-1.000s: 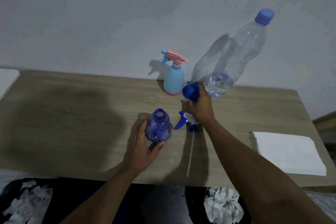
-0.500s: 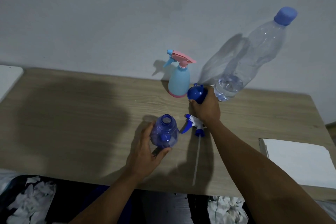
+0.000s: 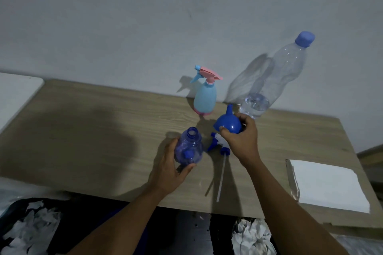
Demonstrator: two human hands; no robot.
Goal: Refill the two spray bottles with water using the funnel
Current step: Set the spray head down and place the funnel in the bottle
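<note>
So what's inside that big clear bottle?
A little water low in the clear bottle; the rest looks empty. Its base is partly hidden behind the right hand.

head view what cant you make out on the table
Head view: funnel's rim partly under the right hand.
Head view: spray head partly under that hand.
Head view: open blue bottle's near wall behind the left hand.
Head view: light blue bottle's fill level, opaque wall.

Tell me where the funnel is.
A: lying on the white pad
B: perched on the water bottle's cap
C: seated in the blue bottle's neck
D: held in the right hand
D: the right hand holds the funnel, apart from the open blue bottle that the left hand holds.
</note>
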